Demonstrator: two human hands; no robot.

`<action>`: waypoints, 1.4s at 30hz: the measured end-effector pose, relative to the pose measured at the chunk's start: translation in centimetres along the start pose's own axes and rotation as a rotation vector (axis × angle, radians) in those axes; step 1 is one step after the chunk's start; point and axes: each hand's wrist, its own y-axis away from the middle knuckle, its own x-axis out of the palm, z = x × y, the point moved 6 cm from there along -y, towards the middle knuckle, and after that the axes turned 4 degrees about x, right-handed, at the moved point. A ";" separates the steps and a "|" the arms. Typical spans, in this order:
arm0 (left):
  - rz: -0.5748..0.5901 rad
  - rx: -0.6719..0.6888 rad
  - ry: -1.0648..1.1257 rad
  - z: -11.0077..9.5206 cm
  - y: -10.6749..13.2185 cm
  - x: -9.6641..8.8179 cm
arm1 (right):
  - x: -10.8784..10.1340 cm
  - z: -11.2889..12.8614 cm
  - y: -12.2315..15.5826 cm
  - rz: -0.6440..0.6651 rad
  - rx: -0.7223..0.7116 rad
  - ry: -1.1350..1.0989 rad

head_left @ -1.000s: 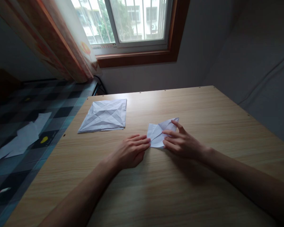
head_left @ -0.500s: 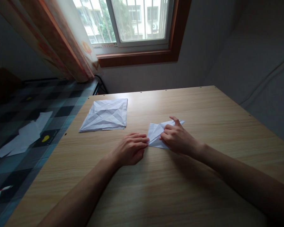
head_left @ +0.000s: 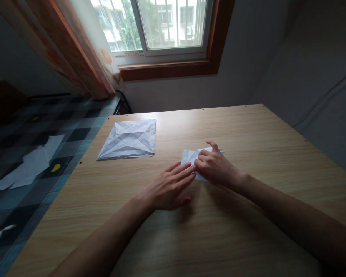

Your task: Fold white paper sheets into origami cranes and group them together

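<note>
A small folded white paper (head_left: 189,156) lies on the wooden table (head_left: 248,130) in front of me. My right hand (head_left: 216,168) rests on top of it with the fingers curled and pressing it down, hiding most of the sheet. My left hand (head_left: 171,187) lies flat on the table with its fingers stretched out, the fingertips touching the paper's near left edge beside my right hand. It holds nothing.
A larger creased white sheet (head_left: 128,139) lies on the table's far left part. Left of the table is a bed with a checked cover (head_left: 46,142) and loose white papers (head_left: 29,165). A curtain (head_left: 83,57) and a window (head_left: 161,27) stand behind; a wall is at right.
My left hand has opened out and slid right, its fingers now reaching the paper under my right hand. My right hand has curled and drawn in over the paper, flattening the raised flap.
</note>
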 end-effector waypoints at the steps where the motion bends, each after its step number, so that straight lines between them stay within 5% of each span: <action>1: 0.068 -0.008 0.012 -0.2 -0.2 0.4 | -0.1 -0.1 0.1 -0.007 -0.004 -0.005; 5: 0.191 -0.042 0.095 -0.4 -0.4 1.0 | -1.3 -2.1 1.5 -0.158 -0.010 -0.110; 9: 0.198 -0.041 0.156 -0.3 -0.3 0.9 | -2.2 -7.1 3.6 -0.265 0.108 -0.335; 14: 0.179 -0.019 0.175 -0.3 -0.2 0.8 | -1.2 -12.0 3.7 -0.058 0.106 -0.691; 19: 0.168 -0.011 0.178 -0.3 -0.3 0.7 | -0.5 -11.3 1.9 0.141 0.012 -0.767; 29: 0.181 -0.015 0.175 -0.3 -0.4 0.6 | -0.4 -10.6 1.8 -0.006 -0.034 -0.935; 42: 0.185 -0.017 0.181 -0.3 -0.4 0.5 | -4.6 -10.5 0.1 0.126 -0.123 -0.539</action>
